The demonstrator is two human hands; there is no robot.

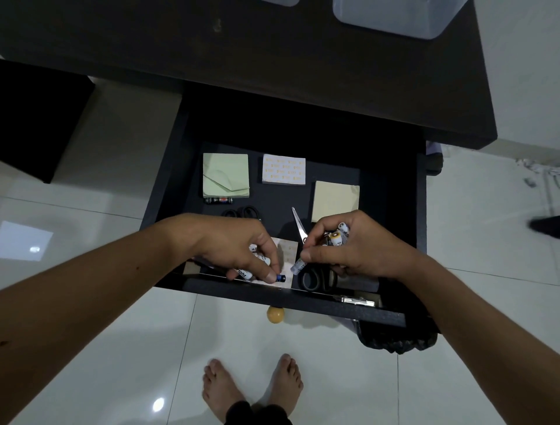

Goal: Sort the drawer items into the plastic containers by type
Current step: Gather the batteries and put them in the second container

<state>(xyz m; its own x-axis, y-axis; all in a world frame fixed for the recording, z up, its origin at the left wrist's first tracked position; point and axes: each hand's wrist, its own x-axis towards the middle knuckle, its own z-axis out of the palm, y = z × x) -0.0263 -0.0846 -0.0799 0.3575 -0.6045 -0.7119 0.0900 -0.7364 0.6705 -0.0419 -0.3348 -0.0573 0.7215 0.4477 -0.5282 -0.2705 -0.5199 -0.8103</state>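
Left hand: the left hand (242, 254) reaches into the open drawer (169, 170) from the near-left, palm down, fingers curled round white batteries (256, 264); thumb and forefinger pinch a small blue battery (281, 278) at the fingertips.
Right hand: the right hand (342, 251) comes in from the near-right, knuckles up, fingers curled round a bundle of white batteries (336, 238); its forefinger and thumb also pinch one more battery (298, 267), which sticks out toward the left hand.
Between the grips: a narrow gap, the two hands near but apart, over a beige paper (286, 258) on the drawer floor.
Under the right grip: black-handled scissors (315, 277), blades pointing away past the forefinger.
Beyond the left grip: a second pair of black scissors (242, 211), then a black battery (218, 200) lying just beside a green sticky-note pad (225, 176).
Beyond the right grip: a yellow sticky-note pad (335, 200), close to the knuckles; further off, a white printed pad (283, 169).
Edges: the drawer's front rail (272, 295) runs just below both grips, with its wooden knob (275, 314) beneath; the side walls stand well apart from each hand.
Open room: bare dark drawer floor behind the pads, under the desk top (272, 60).
Containers: a clear plastic container (397, 18) sits on the desk, far beyond the right grip; a corner of another container (280, 2) shows at the top edge.
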